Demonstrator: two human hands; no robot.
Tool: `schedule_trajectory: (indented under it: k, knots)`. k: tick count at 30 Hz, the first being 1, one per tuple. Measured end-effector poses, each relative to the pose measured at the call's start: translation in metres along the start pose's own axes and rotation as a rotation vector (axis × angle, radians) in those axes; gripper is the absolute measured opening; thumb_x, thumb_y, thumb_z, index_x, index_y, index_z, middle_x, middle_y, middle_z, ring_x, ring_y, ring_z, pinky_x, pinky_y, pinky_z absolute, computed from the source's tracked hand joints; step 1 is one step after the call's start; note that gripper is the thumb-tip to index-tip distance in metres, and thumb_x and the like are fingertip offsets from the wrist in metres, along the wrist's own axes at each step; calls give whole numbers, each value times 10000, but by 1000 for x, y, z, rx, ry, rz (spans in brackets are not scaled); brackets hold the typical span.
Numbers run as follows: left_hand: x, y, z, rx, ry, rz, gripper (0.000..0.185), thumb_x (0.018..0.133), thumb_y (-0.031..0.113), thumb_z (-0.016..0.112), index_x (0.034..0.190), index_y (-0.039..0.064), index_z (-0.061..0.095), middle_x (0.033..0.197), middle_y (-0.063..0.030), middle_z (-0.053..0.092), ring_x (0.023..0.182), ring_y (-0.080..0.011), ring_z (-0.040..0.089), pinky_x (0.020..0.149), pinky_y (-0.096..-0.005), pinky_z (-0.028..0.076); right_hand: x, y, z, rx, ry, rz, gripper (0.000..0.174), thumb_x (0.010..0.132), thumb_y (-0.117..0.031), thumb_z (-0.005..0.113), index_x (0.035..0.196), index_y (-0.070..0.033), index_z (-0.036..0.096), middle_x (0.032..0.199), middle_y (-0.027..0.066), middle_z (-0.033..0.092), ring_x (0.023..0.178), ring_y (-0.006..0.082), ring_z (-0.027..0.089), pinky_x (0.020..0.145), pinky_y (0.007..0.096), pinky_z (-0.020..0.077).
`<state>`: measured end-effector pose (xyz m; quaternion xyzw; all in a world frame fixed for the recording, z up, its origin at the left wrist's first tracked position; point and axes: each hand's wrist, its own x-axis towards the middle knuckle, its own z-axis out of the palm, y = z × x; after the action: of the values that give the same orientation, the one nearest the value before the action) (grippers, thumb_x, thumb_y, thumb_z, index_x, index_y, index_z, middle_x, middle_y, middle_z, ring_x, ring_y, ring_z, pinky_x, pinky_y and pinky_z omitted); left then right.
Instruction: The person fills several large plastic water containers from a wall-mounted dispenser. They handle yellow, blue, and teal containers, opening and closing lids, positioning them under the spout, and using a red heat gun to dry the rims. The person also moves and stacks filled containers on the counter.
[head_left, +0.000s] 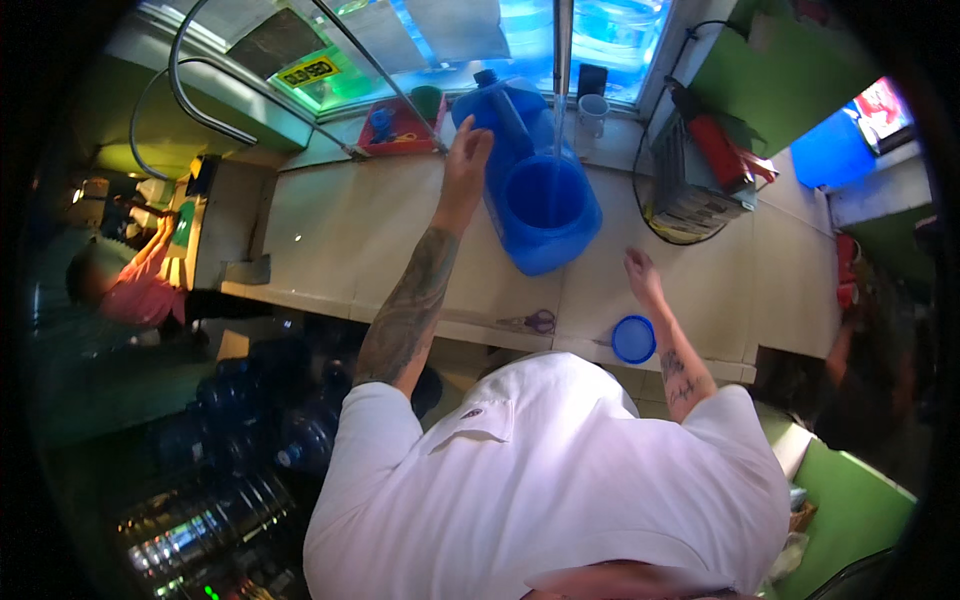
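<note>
A blue plastic water container (536, 251) with a wide round mouth and a moulded handle stands on the tiled counter. From an upright metal pipe (561, 45), a stream of water (558, 124) runs into its mouth. My left hand (471, 150) is at the container's left side with fingers somewhat spread; whether it touches the plastic cannot be told. Over the counter to the right of the container hangs my right hand (640, 268), its fingers partly curled and small in view. A round blue lid (634, 340) lies near my right forearm. Purple-handled scissors (538, 322) rest by the front edge.
A red tray (403, 124) with small items sits at the back, left of the container. A clear cup (592, 112) stands behind right. A grey box-like unit (690, 176) with a cable carries a red tool (716, 150). Large bottles (247, 405) stand lower left; another person (142, 292) is far left.
</note>
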<state>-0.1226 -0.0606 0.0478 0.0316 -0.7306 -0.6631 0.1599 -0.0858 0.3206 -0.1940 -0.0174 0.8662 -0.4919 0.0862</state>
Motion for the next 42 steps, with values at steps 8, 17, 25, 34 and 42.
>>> schedule_trajectory:
  k: [8,17,25,34,42]
  knots:
    - [-66,-16,-27,145,-84,35,621,1003,379,580,1459,-6,404,1407,-199,488,1309,-307,482,1111,-399,369,-211,27,34,-750,-205,95,541,871,-259,697,1332,-34,524,1438,177,471,1369,377,403,1106,467,373]
    - [-68,22,-4,293,-173,366,681,998,469,538,1463,-3,383,1477,-224,410,1405,-371,361,1159,-464,291,-196,-23,23,-311,53,253,540,902,-312,695,1323,-16,531,1397,206,527,1298,364,496,1094,429,402]
    - [-63,5,35,415,-161,392,613,1006,381,521,1468,8,370,1486,-175,419,1427,-305,335,1206,-473,122,-341,42,2,-307,53,694,438,883,-319,657,1157,23,644,1115,225,687,1010,393,669,882,448,537]
    - [-72,6,41,360,-53,331,509,1034,306,449,1447,11,402,1436,-165,483,1379,-304,397,1204,-469,135,-381,-22,10,-32,-443,595,325,861,-263,653,1107,-60,718,1068,205,707,983,364,676,842,446,532]
    - [-75,12,55,432,67,323,541,1059,387,351,1441,8,402,1424,-178,494,1369,-338,406,1206,-475,146,-75,-23,-79,-336,-254,-68,347,920,-281,621,1166,-36,639,995,174,691,955,377,653,872,447,519]
